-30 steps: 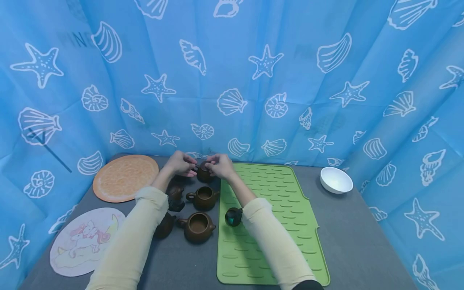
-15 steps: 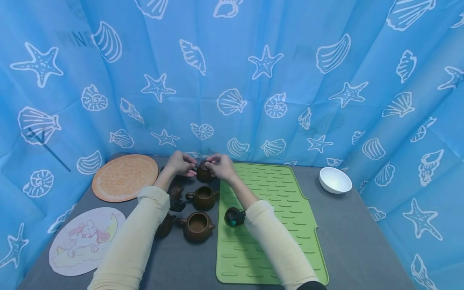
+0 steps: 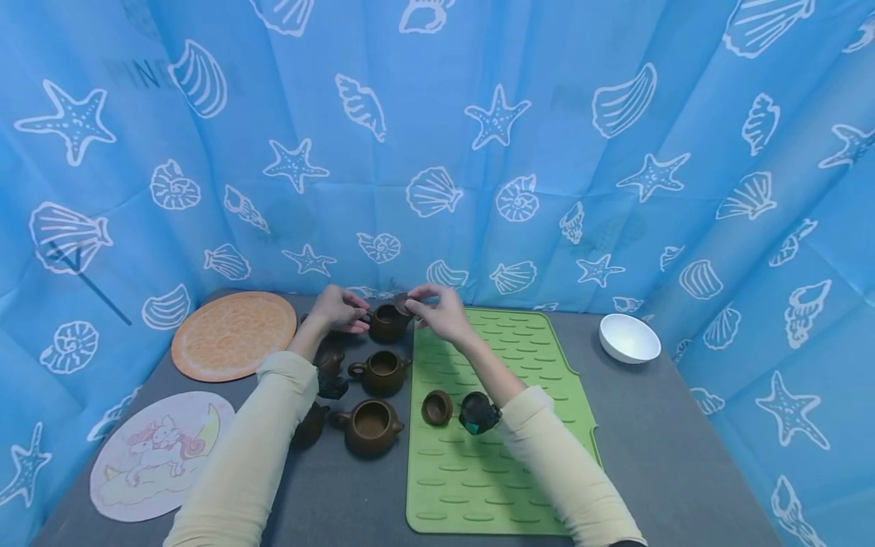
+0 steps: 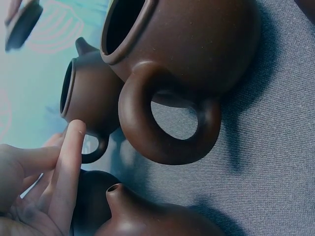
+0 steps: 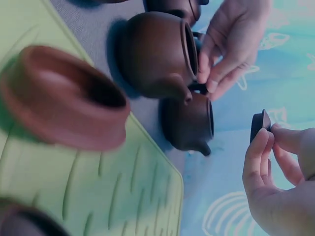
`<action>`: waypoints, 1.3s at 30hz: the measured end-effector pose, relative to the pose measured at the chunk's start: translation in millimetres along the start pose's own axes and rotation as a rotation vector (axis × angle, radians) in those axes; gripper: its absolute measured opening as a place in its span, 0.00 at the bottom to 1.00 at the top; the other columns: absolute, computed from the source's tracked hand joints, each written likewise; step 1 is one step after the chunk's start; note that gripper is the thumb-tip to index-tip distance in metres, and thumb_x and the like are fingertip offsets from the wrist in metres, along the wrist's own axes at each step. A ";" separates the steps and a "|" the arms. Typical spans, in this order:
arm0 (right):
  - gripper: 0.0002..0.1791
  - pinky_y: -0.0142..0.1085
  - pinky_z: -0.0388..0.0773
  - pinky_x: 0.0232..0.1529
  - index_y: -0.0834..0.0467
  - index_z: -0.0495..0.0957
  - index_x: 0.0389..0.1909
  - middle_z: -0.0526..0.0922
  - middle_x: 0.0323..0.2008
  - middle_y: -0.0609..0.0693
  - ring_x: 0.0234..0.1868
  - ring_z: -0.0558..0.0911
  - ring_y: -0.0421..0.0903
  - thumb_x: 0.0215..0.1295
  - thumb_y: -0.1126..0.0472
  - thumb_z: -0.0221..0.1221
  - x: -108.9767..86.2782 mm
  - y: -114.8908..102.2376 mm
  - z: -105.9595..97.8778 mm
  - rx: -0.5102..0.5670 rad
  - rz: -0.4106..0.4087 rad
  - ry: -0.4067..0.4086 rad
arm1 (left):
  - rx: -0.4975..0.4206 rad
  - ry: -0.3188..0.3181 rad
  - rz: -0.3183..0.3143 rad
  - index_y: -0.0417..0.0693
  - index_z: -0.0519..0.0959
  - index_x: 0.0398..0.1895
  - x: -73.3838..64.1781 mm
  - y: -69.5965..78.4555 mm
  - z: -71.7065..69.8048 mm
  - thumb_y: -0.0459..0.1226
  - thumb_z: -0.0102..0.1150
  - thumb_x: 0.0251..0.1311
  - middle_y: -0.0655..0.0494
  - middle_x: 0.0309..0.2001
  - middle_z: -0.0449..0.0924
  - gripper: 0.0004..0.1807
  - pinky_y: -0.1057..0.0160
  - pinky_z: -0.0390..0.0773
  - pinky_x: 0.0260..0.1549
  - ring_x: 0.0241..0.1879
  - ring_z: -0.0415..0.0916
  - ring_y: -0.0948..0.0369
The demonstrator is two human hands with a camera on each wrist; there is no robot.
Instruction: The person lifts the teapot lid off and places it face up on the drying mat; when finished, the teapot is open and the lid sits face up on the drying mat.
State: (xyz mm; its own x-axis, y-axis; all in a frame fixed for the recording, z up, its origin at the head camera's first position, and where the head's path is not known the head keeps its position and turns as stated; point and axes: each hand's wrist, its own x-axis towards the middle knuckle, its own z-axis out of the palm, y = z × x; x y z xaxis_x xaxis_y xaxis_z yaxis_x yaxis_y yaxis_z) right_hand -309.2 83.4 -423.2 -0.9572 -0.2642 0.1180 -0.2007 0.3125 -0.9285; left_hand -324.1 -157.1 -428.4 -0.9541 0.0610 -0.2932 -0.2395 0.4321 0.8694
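In the head view, my left hand (image 3: 339, 310) pinches the handle of the farthest brown teapot (image 3: 387, 328), which stands uncovered. My right hand (image 3: 443, 313) holds a small teapot lid (image 3: 402, 304) between thumb and fingers, tilted, above and right of that pot's opening. The right wrist view shows the lid (image 5: 259, 125) edge-on, clear of the pot (image 5: 189, 120). Two larger uncovered teapots, a middle one (image 3: 383, 373) and a near one (image 3: 372, 428), stand in line in front. A brown lid (image 3: 437, 408) lies upturned on the green mat (image 3: 451, 486).
More teapots, one beside the left cuff (image 3: 331, 360) and one lower (image 3: 311, 425), are partly hidden by the left arm. An orange round mat (image 3: 235, 334) and a unicorn-printed round mat (image 3: 160, 456) lie left. A white bowl (image 3: 630, 339) stands right; a blue curtain (image 3: 437, 137) hangs behind.
My right hand has lifted the lid off the far teapot and moved right and up with it. The right forearm shifted right, uncovering the lid on the mat. My left hand stayed put.
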 end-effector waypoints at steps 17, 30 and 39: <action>0.18 0.56 0.91 0.50 0.69 0.73 0.66 0.76 0.66 0.70 0.37 0.87 0.41 0.83 0.66 0.56 -58.0 4.6 -64.0 0.016 0.013 -0.139 | 0.020 0.013 0.005 0.31 0.82 0.62 0.4 0.4 3.0 0.30 0.56 0.80 0.31 0.54 0.86 0.15 0.51 0.92 0.50 0.36 0.94 0.55; 0.29 0.45 0.91 0.56 0.67 0.63 0.81 0.66 0.76 0.77 0.52 0.90 0.68 0.84 0.71 0.49 -110.2 14.7 -100.6 0.054 0.031 -0.289 | 0.028 0.009 0.005 0.32 0.83 0.62 -0.7 -0.2 0.7 0.31 0.56 0.80 0.30 0.56 0.86 0.15 0.50 0.92 0.52 0.32 0.92 0.60; 0.29 0.40 0.89 0.61 0.64 0.65 0.80 0.64 0.78 0.72 0.58 0.88 0.70 0.84 0.63 0.56 -143.0 23.9 -116.2 0.078 0.081 -0.317 | 0.050 0.015 0.019 0.32 0.82 0.62 0.0 -0.6 2.2 0.31 0.56 0.81 0.32 0.55 0.85 0.15 0.54 0.93 0.47 0.32 0.91 0.61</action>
State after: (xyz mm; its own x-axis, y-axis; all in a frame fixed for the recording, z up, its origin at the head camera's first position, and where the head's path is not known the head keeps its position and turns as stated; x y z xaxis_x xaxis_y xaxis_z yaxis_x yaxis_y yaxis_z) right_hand -201.4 234.7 -421.4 -0.8545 -0.5158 -0.0609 -0.0986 0.2762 -0.9560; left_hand -323.6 -155.4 -429.8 -0.9612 0.0560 -0.2701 -0.2123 0.4751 0.8539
